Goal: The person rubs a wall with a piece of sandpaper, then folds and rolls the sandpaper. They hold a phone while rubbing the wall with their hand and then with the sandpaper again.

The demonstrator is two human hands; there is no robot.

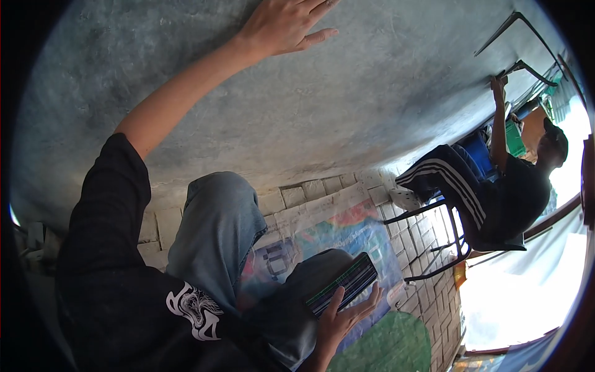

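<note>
My left hand (286, 26) is stretched out at the top of the view against the grey concrete wall (384, 74). Its thumb stands away from the fingers, the fingertips are cut off by the frame edge, and it holds nothing visible. Low in the view, my right hand (344, 316) is closed around a smartphone (344, 284), the thumb along one side and fingers on the other. The phone's dark screen shows bright and green lines, too small to read. It is tilted beside my bent knees in jeans (214, 229).
A printed banner (310, 239) lies on the paving bricks (427, 266), beside a round green piece (387, 344). To the right another person (505, 192) sits on a black-framed chair (455, 239), a hand at a dark metal bracket (524, 65) by the wall.
</note>
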